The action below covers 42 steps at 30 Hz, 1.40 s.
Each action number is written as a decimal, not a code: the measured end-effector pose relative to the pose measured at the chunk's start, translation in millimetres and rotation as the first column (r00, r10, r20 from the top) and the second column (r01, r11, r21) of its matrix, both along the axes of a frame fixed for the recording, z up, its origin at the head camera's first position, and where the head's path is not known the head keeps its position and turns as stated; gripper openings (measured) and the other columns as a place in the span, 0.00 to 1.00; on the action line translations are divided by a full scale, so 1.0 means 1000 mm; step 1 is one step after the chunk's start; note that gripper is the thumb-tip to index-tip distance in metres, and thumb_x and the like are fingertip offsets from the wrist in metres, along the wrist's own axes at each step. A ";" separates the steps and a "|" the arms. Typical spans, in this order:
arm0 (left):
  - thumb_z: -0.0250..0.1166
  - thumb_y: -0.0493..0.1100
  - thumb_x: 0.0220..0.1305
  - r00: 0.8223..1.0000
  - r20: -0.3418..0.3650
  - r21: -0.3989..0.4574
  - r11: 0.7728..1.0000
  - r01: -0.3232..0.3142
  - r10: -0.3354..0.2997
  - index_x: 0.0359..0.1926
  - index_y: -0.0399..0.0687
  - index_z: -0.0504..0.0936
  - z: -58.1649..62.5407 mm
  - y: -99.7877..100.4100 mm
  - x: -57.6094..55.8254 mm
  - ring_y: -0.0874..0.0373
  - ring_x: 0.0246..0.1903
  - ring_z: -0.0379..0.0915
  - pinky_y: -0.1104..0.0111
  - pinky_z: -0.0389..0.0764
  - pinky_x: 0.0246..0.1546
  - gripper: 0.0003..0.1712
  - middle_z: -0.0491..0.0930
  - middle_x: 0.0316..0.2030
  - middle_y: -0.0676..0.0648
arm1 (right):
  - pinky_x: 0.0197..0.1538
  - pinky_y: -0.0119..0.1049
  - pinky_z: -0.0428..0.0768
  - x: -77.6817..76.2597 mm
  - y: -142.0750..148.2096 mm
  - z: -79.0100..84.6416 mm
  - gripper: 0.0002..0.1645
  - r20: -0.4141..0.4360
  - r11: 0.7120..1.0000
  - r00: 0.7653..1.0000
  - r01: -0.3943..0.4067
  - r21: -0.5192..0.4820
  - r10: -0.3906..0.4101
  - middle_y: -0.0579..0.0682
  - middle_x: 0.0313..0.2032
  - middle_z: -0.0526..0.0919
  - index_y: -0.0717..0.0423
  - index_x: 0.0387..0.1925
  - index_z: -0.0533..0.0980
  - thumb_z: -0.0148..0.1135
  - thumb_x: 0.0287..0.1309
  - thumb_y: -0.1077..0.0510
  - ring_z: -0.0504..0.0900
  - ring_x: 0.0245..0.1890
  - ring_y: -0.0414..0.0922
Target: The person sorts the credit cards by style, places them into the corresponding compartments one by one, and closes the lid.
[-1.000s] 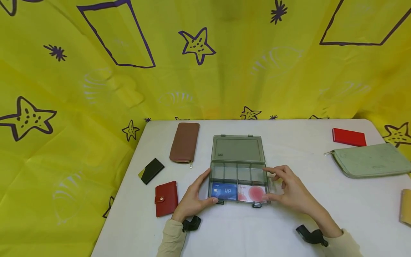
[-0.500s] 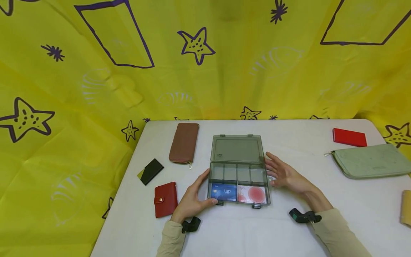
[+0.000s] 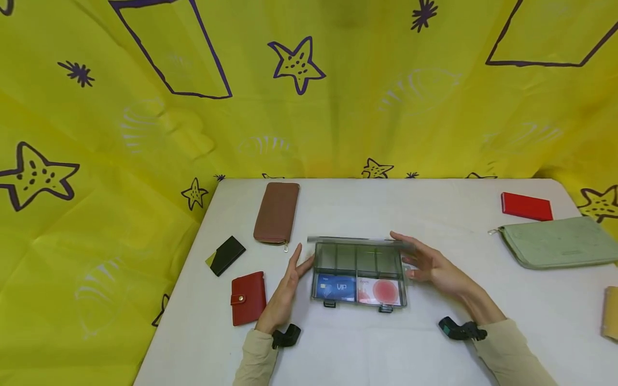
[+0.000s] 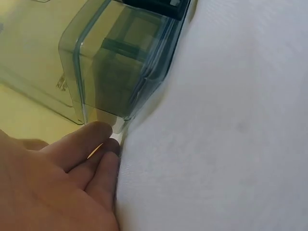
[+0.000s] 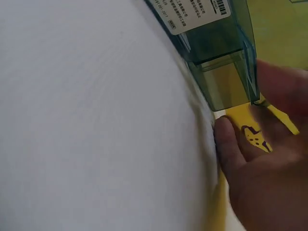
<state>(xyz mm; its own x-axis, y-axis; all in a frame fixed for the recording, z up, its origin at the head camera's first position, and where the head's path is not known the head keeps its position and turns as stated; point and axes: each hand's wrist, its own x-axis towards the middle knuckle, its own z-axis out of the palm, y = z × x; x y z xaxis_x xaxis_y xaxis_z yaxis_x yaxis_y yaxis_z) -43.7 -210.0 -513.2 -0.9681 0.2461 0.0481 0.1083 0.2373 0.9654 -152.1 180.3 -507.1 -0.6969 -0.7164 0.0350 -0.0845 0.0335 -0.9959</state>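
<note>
A grey-green clear plastic box (image 3: 346, 258) with compartments stands mid-table in the head view. In its front compartments lie a blue VIP card (image 3: 333, 289) and a pink-and-white card (image 3: 379, 291). The box's lid (image 3: 354, 241) stands up nearly edge-on along the back. Beside the left wall is my left hand (image 3: 280, 300), its fingers extended and close to the box's corner (image 4: 115, 77) in the left wrist view. My right hand (image 3: 439, 271) reaches along the right side, its upper finger extended at the lid's right end. Contact there is blurred. A printed label (image 5: 197, 14) shows on the box.
Left of the box lie a brown zip wallet (image 3: 277, 213), a black card-sized item (image 3: 228, 255) and a red snap wallet (image 3: 248, 298). To the right are a red flat case (image 3: 526, 206), a green zip wallet (image 3: 560, 244) and a tan item (image 3: 610, 312) at the frame edge.
The lid has swung up from lying flat behind the box to nearly edge-on. My right hand moved from the box's right wall back to the lid; my left thumb has left the front edge.
</note>
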 end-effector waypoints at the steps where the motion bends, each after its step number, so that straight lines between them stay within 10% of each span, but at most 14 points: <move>1: 0.29 0.59 0.86 1.000 0.002 -0.003 1.000 -0.002 0.002 0.87 0.58 0.36 0.000 0.000 0.000 0.35 0.81 0.53 0.30 0.43 0.79 0.36 0.62 0.79 0.34 | 0.69 0.19 0.68 0.002 0.000 0.001 0.47 -0.014 0.999 1.000 -0.012 0.031 0.012 0.51 0.84 0.55 0.57 0.84 0.53 0.53 0.68 0.76 0.61 0.76 0.22; 4: 0.37 0.54 0.87 1.000 0.005 -0.030 1.000 -0.003 0.003 0.87 0.60 0.41 0.001 0.001 -0.002 0.38 0.81 0.54 0.40 0.51 0.82 0.35 0.61 0.80 0.36 | 0.75 0.18 0.54 0.007 0.000 0.007 0.40 -0.009 0.992 0.998 -0.055 0.115 0.057 0.56 0.86 0.38 0.54 0.84 0.54 0.47 0.75 0.70 0.42 0.82 0.25; 7: 0.52 0.48 0.83 1.000 0.008 -0.091 0.996 0.010 -0.009 0.86 0.61 0.51 0.002 0.005 -0.001 0.43 0.82 0.53 0.48 0.55 0.83 0.37 0.59 0.82 0.43 | 0.85 0.52 0.43 0.012 -0.003 0.012 0.37 0.023 0.979 0.998 -0.064 0.193 0.061 0.52 0.86 0.30 0.46 0.86 0.52 0.42 0.82 0.62 0.29 0.85 0.46; 10: 0.63 0.47 0.78 1.000 0.012 -0.158 0.987 0.030 -0.029 0.82 0.63 0.63 0.003 0.009 0.001 0.42 0.83 0.50 0.43 0.58 0.81 0.37 0.55 0.84 0.45 | 0.71 0.85 0.39 0.017 -0.008 0.015 0.40 -0.063 0.955 0.996 -0.036 0.296 0.057 0.56 0.86 0.29 0.42 0.86 0.49 0.50 0.83 0.53 0.27 0.83 0.70; 21: 0.63 0.50 0.79 0.997 0.031 -0.184 0.980 0.075 -0.070 0.73 0.64 0.78 0.007 0.013 0.003 0.36 0.84 0.44 0.32 0.60 0.76 0.25 0.48 0.85 0.41 | 0.66 0.82 0.64 0.050 -0.021 0.032 0.40 -0.464 0.846 0.886 0.245 0.474 0.004 0.72 0.83 0.44 0.49 0.84 0.58 0.60 0.78 0.50 0.53 0.77 0.80; 29: 0.61 0.32 0.63 0.995 0.048 -0.195 0.976 0.096 -0.088 0.74 0.69 0.76 0.007 0.010 0.007 0.41 0.84 0.43 0.41 0.67 0.69 0.41 0.46 0.85 0.44 | 0.59 0.59 0.83 0.066 -0.021 0.037 0.58 -0.346 0.830 0.935 0.138 0.540 0.070 0.63 0.85 0.26 0.48 0.87 0.44 0.69 0.70 0.50 0.61 0.77 0.75; 34: 0.62 0.25 0.55 0.998 -0.008 -0.193 0.979 0.059 -0.061 0.72 0.67 0.79 0.004 0.014 0.007 0.41 0.84 0.46 0.43 0.69 0.69 0.47 0.52 0.84 0.44 | 0.35 0.33 0.79 0.068 -0.034 0.030 0.74 -0.439 0.800 0.893 0.191 0.569 0.099 0.72 0.81 0.22 0.53 0.87 0.37 0.75 0.51 0.63 0.84 0.54 0.63; 42: 0.73 0.21 0.51 0.993 -0.115 -0.314 0.948 -0.041 0.005 0.68 0.60 0.83 0.011 0.027 0.004 0.31 0.78 0.57 0.38 0.77 0.66 0.45 0.62 0.78 0.34 | 0.61 0.68 0.80 0.071 -0.047 0.026 0.80 -0.631 0.660 0.765 0.411 0.630 0.126 0.83 0.78 0.44 0.54 0.87 0.43 0.87 0.43 0.57 0.83 0.57 0.71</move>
